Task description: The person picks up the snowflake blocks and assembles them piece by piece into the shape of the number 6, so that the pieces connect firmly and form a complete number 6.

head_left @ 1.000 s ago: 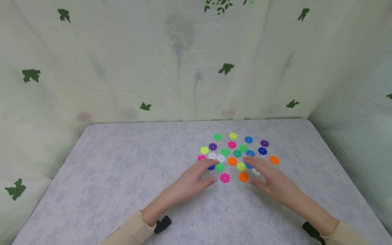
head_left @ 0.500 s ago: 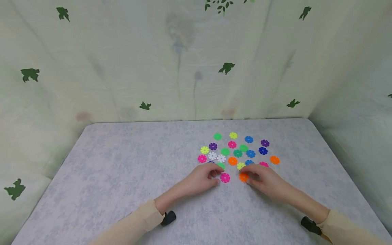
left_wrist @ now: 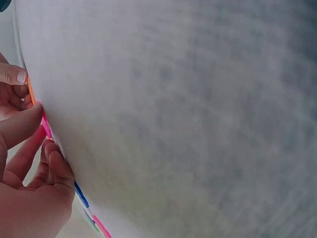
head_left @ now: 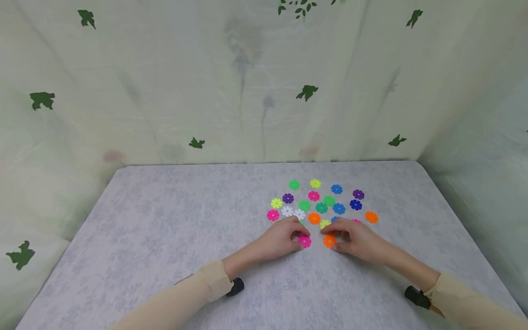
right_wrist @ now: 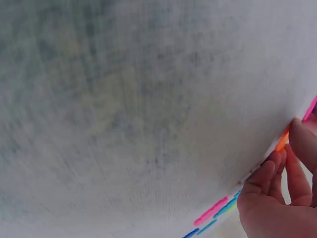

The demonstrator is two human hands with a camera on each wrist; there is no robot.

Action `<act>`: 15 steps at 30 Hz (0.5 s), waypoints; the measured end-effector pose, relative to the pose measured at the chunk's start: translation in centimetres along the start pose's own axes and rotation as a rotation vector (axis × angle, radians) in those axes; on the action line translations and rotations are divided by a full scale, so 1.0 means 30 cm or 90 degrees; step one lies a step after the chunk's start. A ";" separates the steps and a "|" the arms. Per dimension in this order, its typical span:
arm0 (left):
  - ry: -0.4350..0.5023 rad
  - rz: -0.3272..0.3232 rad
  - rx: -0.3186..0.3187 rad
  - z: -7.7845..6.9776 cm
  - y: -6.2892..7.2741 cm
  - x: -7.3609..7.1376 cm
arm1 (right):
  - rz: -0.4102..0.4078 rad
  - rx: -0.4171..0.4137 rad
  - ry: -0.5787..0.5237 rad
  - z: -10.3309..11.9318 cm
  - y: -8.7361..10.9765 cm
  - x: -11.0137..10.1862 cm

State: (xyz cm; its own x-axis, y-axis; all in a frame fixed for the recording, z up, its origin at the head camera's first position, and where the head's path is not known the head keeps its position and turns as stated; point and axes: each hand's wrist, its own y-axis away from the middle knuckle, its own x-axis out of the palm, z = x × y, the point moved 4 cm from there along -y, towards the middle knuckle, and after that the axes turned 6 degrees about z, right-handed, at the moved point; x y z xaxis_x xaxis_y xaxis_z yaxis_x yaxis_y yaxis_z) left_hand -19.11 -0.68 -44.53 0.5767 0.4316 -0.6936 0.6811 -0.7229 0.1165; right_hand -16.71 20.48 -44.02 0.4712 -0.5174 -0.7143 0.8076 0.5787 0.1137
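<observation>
A pink notched flower-shaped disc (head_left: 304, 241) lies at the front of the scattered discs. My left hand (head_left: 282, 238) pinches its edges between thumb and forefinger; the left wrist view shows the pink rim between the fingertips (left_wrist: 37, 111). Just right of it, my right hand (head_left: 360, 240) holds an orange disc (head_left: 329, 241) the same way, thumb at the near edge and forefinger at the far one. In the right wrist view, orange (right_wrist: 283, 141) shows between thumb and finger. Both discs are low at the tabletop, a small gap apart. Each hand's other fingers are curled in.
Behind the hands lie several more flat discs, among them an orange one (head_left: 314, 218), a white one (head_left: 287, 211), a teal one (head_left: 321, 208) and a dark blue one (head_left: 356, 205). The grey mottled table (head_left: 165, 220) ends against a pale curtain (head_left: 165, 91) with green bird shapes.
Both hands have come down from hovering with spread fingers. The right hand closed on the orange disc first; the left then moved right and took hold of the pink disc.
</observation>
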 end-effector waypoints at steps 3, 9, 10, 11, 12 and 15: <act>0.010 -0.002 -0.012 -0.003 0.002 0.004 | 0.001 0.000 0.015 -0.006 -0.001 0.001; 0.004 0.005 0.022 -0.018 0.017 0.011 | -0.006 0.005 -0.004 -0.003 0.001 0.008; 0.004 0.007 0.030 -0.022 0.019 0.012 | -0.010 0.006 -0.010 0.000 0.002 0.007; 0.006 0.008 0.037 -0.024 0.020 0.013 | -0.013 0.008 -0.016 0.004 0.002 0.006; 0.009 0.010 0.040 -0.026 0.021 0.014 | -0.015 0.012 -0.023 0.009 0.004 0.003; 0.027 0.009 0.030 -0.026 0.029 0.011 | -0.022 0.029 -0.031 0.024 0.007 -0.006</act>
State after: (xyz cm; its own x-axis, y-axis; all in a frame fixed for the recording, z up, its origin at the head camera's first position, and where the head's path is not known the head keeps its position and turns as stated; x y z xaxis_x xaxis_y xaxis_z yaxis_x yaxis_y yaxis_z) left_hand -17.97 -0.74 -44.11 0.6047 0.4430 -0.6619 0.6513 -0.7534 0.0908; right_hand -16.37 20.23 -43.38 0.4589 -0.5667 -0.6843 0.8382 0.5315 0.1219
